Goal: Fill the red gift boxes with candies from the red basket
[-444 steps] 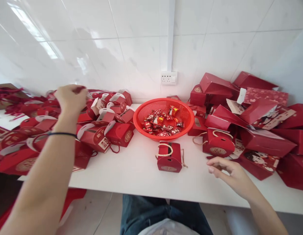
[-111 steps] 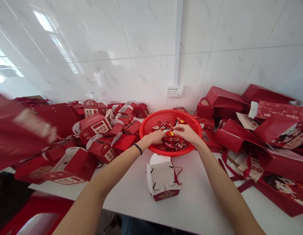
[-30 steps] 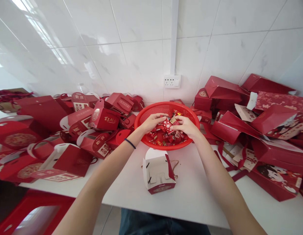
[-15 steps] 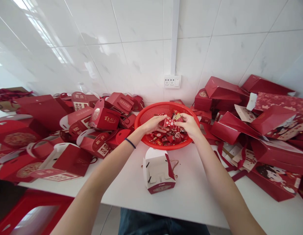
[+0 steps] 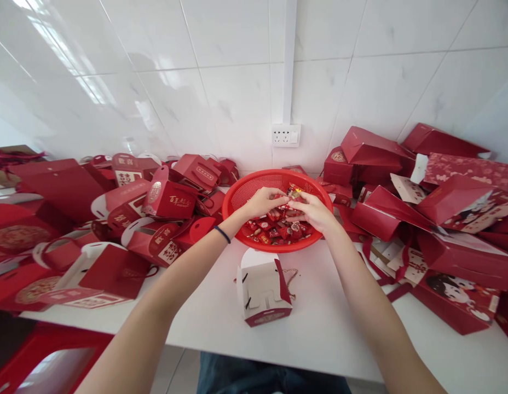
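One open box (image 5: 267, 314), white interior showing, stands on the white table (image 5: 319, 323). Behind it, one red basket (image 5: 274, 248) holds wrapped sweets (image 5: 274, 232), overlapping, uncountable. Two hands over these, left hand (image 5: 265, 202) and right hand (image 5: 315, 212): fingers part-curled, hold unclear. Heaped red boxes (image 5: 172, 200) flank both sides. Beyond: one wall socket (image 5: 286, 135).

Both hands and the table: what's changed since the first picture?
Left hand came in from the left heap, right hand from beside the right pile, both to the sweets; any grip is hidden. An open box stands where a closed one was. The left heap grew. The basket stayed put.
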Action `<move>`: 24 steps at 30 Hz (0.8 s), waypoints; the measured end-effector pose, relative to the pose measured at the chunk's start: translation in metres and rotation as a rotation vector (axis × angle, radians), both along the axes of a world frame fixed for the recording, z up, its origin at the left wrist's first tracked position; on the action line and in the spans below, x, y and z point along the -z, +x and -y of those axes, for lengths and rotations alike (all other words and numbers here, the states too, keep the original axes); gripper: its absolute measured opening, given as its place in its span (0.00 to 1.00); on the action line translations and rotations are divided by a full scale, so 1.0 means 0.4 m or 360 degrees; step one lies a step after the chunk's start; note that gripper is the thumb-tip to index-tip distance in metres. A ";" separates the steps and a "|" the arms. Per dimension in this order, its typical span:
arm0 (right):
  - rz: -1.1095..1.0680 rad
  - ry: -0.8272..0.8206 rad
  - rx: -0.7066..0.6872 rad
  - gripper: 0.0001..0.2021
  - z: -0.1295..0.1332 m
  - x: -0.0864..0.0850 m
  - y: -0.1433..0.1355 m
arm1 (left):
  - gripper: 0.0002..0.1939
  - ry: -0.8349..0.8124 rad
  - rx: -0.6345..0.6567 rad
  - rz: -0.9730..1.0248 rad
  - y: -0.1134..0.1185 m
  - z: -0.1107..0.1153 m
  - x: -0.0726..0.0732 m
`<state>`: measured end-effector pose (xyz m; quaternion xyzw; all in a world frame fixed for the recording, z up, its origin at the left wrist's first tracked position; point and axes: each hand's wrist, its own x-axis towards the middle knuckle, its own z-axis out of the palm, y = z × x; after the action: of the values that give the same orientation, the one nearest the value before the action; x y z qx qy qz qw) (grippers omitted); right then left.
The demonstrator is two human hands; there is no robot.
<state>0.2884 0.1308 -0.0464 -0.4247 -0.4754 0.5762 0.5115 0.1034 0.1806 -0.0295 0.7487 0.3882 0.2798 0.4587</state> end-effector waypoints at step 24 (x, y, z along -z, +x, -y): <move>-0.0036 0.0237 0.0308 0.16 -0.005 0.009 -0.004 | 0.09 0.0175 0.0474 -0.1167 -0.060 0.033 0.060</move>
<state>0.2866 0.1328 -0.0498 -0.4227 -0.4679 0.4920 0.6002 0.0794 0.1674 -0.0534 0.8705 0.3977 -0.0551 0.2845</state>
